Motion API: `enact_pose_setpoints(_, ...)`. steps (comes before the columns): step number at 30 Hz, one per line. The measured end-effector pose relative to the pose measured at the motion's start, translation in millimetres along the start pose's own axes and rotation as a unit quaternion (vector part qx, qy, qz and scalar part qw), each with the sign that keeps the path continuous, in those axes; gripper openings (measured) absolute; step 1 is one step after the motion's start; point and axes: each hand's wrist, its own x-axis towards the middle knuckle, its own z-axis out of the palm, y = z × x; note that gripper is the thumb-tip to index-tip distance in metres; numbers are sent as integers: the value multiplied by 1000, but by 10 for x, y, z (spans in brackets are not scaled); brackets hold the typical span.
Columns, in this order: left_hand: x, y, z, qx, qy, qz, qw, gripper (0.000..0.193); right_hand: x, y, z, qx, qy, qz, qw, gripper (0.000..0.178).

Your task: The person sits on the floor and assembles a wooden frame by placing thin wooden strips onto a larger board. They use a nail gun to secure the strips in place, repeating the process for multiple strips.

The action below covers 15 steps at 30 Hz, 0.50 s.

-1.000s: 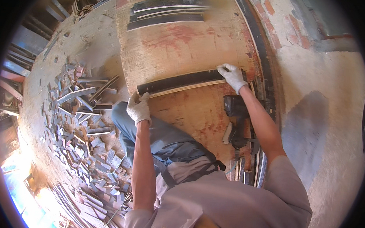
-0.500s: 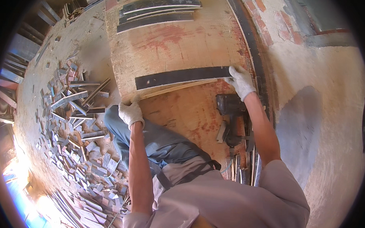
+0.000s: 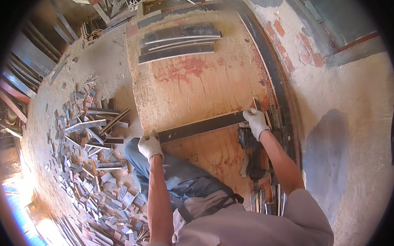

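Observation:
A long dark strip of board (image 3: 201, 127) spans the gap between my two gloved hands, low over the wooden work table (image 3: 189, 90). Its left end meets my left hand (image 3: 151, 146), whose fingers are closed around it. At the far end, my right hand (image 3: 256, 122) pinches the strip between thumb and fingers. Just below my right hand lies a black nail gun (image 3: 250, 139), partly hidden by my forearm. Both hands wear off-white knit gloves.
Several dark strips (image 3: 180, 39) lie stacked at the table's far end. A dark rail (image 3: 268, 56) runs along its right side, beside a plastered wall (image 3: 358, 98). Offcuts (image 3: 89, 162) litter the floor at left. My bent leg (image 3: 174, 165) rests by the near edge.
The dark strip has come nearer to me, and my left hand now grips its left end. A pale-edged strip beneath it no longer shows separately. The view has shifted.

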Motion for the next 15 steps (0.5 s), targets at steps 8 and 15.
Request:
enact_pose_setpoints(8, 94, -166, -71, 68, 6, 59, 996, 27, -20, 84, 284, -42, 51, -79, 995, 24)
enact_pose_setpoints(15, -78, -96, -139, -20, -108, 94, 989, 22, -79, 176, 400, -88, 73, -138, 984, 22)
